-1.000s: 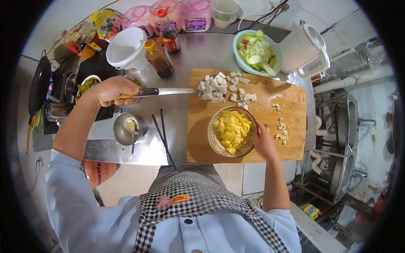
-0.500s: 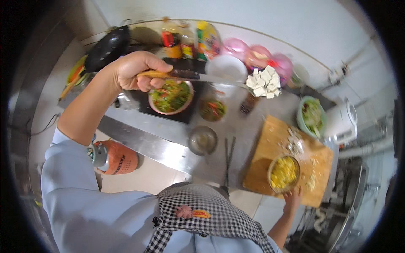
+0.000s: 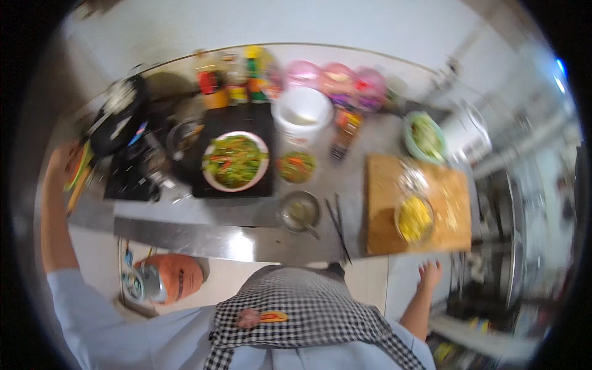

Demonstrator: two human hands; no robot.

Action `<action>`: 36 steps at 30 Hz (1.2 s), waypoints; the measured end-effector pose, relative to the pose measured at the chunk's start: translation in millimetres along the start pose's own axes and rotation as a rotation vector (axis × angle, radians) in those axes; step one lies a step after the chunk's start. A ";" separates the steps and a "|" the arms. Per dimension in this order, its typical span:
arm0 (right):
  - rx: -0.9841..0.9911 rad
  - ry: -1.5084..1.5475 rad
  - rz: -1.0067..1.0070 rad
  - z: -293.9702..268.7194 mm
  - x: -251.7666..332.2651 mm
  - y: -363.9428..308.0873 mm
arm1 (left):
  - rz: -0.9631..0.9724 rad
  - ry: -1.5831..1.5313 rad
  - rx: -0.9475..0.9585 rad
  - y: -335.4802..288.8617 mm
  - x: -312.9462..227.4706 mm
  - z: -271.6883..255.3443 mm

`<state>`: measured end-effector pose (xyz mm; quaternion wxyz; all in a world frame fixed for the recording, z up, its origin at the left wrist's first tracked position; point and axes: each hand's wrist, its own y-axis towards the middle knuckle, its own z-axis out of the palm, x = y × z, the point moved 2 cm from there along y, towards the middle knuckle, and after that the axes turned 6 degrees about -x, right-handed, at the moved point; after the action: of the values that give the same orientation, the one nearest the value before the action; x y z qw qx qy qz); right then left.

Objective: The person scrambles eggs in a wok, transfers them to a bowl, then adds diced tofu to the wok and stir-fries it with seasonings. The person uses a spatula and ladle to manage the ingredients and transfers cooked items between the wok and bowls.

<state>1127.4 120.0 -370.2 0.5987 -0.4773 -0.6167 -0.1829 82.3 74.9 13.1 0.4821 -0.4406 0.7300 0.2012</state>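
Observation:
At the far left, my left hand (image 3: pixel 63 161), blurred, is closed on the handle of a long-handled cooking utensil (image 3: pixel 97 126). White tofu cubes (image 3: pixel 118 97) are heaped at its far end and cover the head. They are over or in the black wok (image 3: pixel 114 132); the blur does not show which. My right hand (image 3: pixel 430 272) hangs just off the front edge of the wooden cutting board (image 3: pixel 383 209), fingers apart, holding nothing. On that board sits a bowl of yellow food (image 3: pixel 415 219), close above my right fingertips, beside chopped white pieces (image 3: pixel 412 179).
A bowl of cut vegetables (image 3: pixel 235 161) stands on the black plate. Near it are a smaller vegetable dish (image 3: pixel 296 167), white tub (image 3: pixel 302 114), metal ladle (image 3: pixel 300 211) and chopsticks (image 3: pixel 338 228). Bottles (image 3: pixel 213 83) line the wall. A gas cylinder (image 3: pixel 177 277) stands below the counter.
My left hand has swung the tofu-laden utensil from the counter's right-middle to the wok at far left. My right hand has come away from the bowl of yellow food and the board.

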 end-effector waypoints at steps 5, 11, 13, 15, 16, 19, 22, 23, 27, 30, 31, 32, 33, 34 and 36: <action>-0.063 -0.116 -0.136 -12.7 11.0 -17.1 | 0.170 0.991 -0.309 63.3 55.1 45.0; -0.079 -0.194 -0.121 -28.6 33.1 7.3 | 0.783 1.385 -0.643 -12.9 57.9 54.1; -0.033 -0.306 -0.273 -18.5 50.2 32.3 | 0.488 1.209 -0.606 -28.7 35.8 69.4; 0.044 -0.373 -0.375 1.7 71.0 59.8 | 0.656 1.419 -0.524 -69.6 9.9 87.1; 0.099 -0.384 -0.415 18.9 82.4 75.0 | 0.982 1.698 -0.435 -100.5 -2.1 101.2; 0.333 -0.369 -0.389 86.8 111.3 115.8 | 0.695 0.750 -0.276 -186.6 -19.9 163.9; 0.563 -0.528 -0.305 158.9 131.5 139.5 | 0.315 0.213 0.101 -275.7 -43.9 259.3; 0.610 -0.636 -0.432 178.0 136.9 141.3 | 0.318 0.123 0.304 -304.5 -55.2 297.0; 0.792 -0.824 -1.004 241.4 153.3 134.6 | 0.040 0.258 0.749 -371.8 -90.1 446.3; 1.006 -0.621 -1.157 285.9 149.7 128.2 | 0.011 0.449 0.900 -385.8 -103.3 530.1; 1.050 -0.612 -1.173 298.4 147.6 129.3 | 0.011 0.507 0.917 -382.8 -107.6 550.8; 1.093 -0.602 -1.186 310.5 144.6 130.7 | 0.022 0.551 0.948 -378.6 -110.6 570.0; 1.131 -0.567 -1.229 321.4 141.9 132.0 | 0.024 0.606 0.970 -374.3 -112.0 586.3; 1.087 -0.677 -1.291 333.8 136.7 131.8 | 0.011 0.602 0.985 -370.4 -112.8 600.0; 1.033 -0.759 -1.325 343.6 127.1 133.1 | -0.045 0.648 0.956 -359.7 -116.4 622.1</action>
<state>1063.1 504.5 -374.5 0.2681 0.2719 -0.9240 -0.0213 728.2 383.4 -119.7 0.3837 -0.2286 0.8407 -0.3063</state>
